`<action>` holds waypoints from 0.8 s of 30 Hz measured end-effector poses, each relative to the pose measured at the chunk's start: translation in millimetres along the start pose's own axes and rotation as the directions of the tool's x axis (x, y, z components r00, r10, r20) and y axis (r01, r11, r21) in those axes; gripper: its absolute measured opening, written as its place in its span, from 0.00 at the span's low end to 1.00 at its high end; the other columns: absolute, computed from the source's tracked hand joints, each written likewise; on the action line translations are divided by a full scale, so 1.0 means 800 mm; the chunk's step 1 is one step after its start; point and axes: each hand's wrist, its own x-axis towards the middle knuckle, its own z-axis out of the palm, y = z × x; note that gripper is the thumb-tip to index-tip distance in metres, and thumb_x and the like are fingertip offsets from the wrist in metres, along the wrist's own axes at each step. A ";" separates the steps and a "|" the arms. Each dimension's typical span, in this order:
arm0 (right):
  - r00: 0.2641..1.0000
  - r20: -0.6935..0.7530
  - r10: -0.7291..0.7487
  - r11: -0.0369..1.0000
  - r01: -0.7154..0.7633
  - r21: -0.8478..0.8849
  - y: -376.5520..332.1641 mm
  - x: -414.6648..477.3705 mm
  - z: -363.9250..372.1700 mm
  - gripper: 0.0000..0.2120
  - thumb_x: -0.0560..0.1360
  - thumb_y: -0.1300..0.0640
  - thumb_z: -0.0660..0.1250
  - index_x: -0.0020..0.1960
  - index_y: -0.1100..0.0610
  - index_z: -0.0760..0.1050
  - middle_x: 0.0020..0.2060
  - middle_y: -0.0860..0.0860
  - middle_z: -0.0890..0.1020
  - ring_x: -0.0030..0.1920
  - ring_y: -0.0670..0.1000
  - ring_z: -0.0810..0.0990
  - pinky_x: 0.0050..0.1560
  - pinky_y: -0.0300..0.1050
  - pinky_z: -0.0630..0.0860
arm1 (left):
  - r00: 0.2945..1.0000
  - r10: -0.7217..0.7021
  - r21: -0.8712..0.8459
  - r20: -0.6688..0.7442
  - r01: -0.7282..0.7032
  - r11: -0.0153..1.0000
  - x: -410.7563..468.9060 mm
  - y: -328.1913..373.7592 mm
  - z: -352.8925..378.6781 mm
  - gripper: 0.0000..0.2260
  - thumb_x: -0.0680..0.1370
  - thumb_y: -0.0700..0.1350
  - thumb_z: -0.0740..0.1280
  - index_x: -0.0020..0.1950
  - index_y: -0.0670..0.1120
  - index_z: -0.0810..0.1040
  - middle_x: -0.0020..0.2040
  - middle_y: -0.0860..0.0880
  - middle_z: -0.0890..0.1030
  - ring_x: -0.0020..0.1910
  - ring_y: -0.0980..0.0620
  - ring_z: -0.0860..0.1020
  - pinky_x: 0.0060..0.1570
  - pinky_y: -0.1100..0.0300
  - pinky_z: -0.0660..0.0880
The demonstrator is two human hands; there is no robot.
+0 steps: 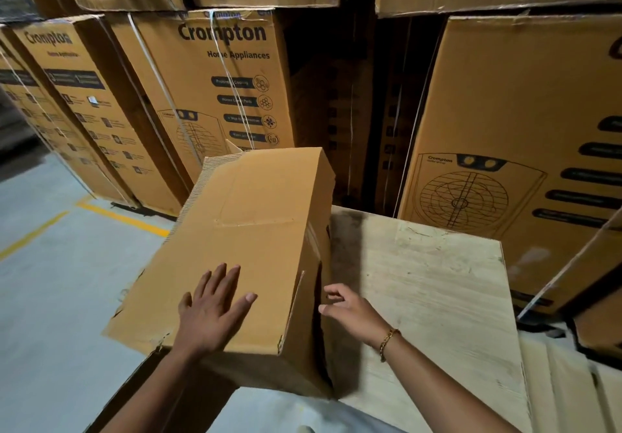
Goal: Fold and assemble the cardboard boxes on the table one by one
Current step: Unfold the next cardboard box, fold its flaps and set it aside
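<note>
**A:** The cardboard box [255, 230] lies lengthwise at the left side of the table [437, 298], with its long plain top face turned up towards us.

**B:** The left hand [212, 311] is flat on that top face near the near end, fingers straight and spread, palm down.

**A:** And the right hand [350, 308]?

**B:** It's low at the box's right wall, just above the tabletop, fingers loosely curled, thumb pointing at the wall. Nothing shows between the fingers. That wall is in shadow, so I can't tell if the tips touch it.

**A:** There's a gold bracelet [388, 340] on that wrist. The box's near corners look ragged, with a flap edge standing up on the right.

**B:** Behind, big printed cartons [215, 79] are stacked high. To the left is grey floor [50, 281] with a yellow line [124, 219].
</note>
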 end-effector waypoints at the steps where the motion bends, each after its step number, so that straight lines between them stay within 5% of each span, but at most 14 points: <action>1: 0.999 -0.018 0.032 0.999 -0.032 -0.005 0.000 0.007 0.008 0.25 0.78 0.46 0.67 0.74 0.47 0.67 0.71 0.49 0.71 0.66 0.49 0.73 0.58 0.40 0.70 | 1.000 0.006 0.001 -0.002 -0.006 1.000 0.002 0.002 0.001 0.41 0.71 0.80 0.38 0.81 0.66 0.49 0.83 0.59 0.45 0.82 0.54 0.45 0.78 0.38 0.47; 8: 0.965 -0.051 0.256 0.935 -0.260 -0.242 0.024 0.041 0.044 0.33 0.79 0.58 0.59 0.81 0.56 0.50 0.78 0.59 0.61 0.76 0.59 0.64 0.73 0.52 0.65 | 0.999 0.031 0.033 -0.014 -0.030 0.999 0.015 0.015 0.005 0.43 0.70 0.81 0.37 0.82 0.65 0.48 0.83 0.59 0.44 0.82 0.53 0.44 0.78 0.38 0.45; 11: 0.960 -0.092 0.265 0.918 -0.281 -0.282 0.028 0.050 0.040 0.21 0.80 0.61 0.59 0.72 0.58 0.67 0.67 0.59 0.75 0.64 0.56 0.77 0.63 0.48 0.75 | 0.999 0.038 0.033 -0.007 -0.038 0.999 0.017 0.017 0.004 0.44 0.69 0.82 0.37 0.82 0.64 0.48 0.83 0.59 0.43 0.82 0.53 0.43 0.78 0.38 0.44; 13: 0.969 -0.124 0.214 0.941 -0.238 -0.239 0.030 0.048 0.032 0.18 0.79 0.63 0.59 0.67 0.55 0.73 0.56 0.56 0.81 0.47 0.49 0.81 0.46 0.41 0.80 | 0.999 0.045 0.025 -0.012 -0.045 0.999 0.020 0.014 0.003 0.43 0.70 0.81 0.39 0.82 0.65 0.48 0.82 0.60 0.43 0.82 0.54 0.43 0.78 0.38 0.44; 16: 0.974 -0.198 0.112 0.977 -0.145 -0.159 0.032 0.032 0.007 0.21 0.79 0.61 0.61 0.73 0.54 0.71 0.33 0.48 0.76 0.26 0.43 0.68 0.24 0.34 0.63 | 0.999 0.039 -0.066 -0.025 -0.040 0.997 0.028 0.006 -0.004 0.41 0.71 0.81 0.42 0.81 0.65 0.51 0.82 0.61 0.45 0.82 0.55 0.45 0.78 0.38 0.45; 18: 0.968 -0.249 0.042 0.981 -0.088 -0.174 0.025 0.020 -0.016 0.20 0.79 0.59 0.63 0.70 0.55 0.74 0.30 0.45 0.76 0.26 0.43 0.68 0.27 0.38 0.63 | 0.998 0.045 -0.142 -0.040 -0.050 0.989 0.034 -0.003 -0.011 0.39 0.72 0.80 0.44 0.81 0.66 0.53 0.82 0.60 0.49 0.82 0.54 0.50 0.77 0.37 0.50; 21: 0.934 -0.352 -0.055 0.967 -0.037 -0.252 -0.008 -0.001 -0.049 0.20 0.78 0.52 0.65 0.70 0.47 0.76 0.50 0.50 0.86 0.34 0.46 0.81 0.32 0.40 0.76 | 0.996 0.046 -0.312 -0.081 -0.070 0.948 0.038 -0.015 -0.014 0.36 0.75 0.77 0.49 0.80 0.66 0.57 0.82 0.58 0.58 0.80 0.53 0.58 0.76 0.41 0.57; 24: 0.899 -0.397 -0.186 0.869 -0.038 -0.493 -0.057 -0.023 -0.069 0.21 0.76 0.47 0.65 0.68 0.43 0.76 0.38 0.44 0.84 0.29 0.46 0.78 0.26 0.38 0.72 | 0.996 -0.011 -0.466 -0.086 -0.031 0.884 0.033 -0.015 -0.014 0.37 0.74 0.78 0.49 0.80 0.63 0.61 0.81 0.57 0.62 0.79 0.52 0.61 0.76 0.45 0.58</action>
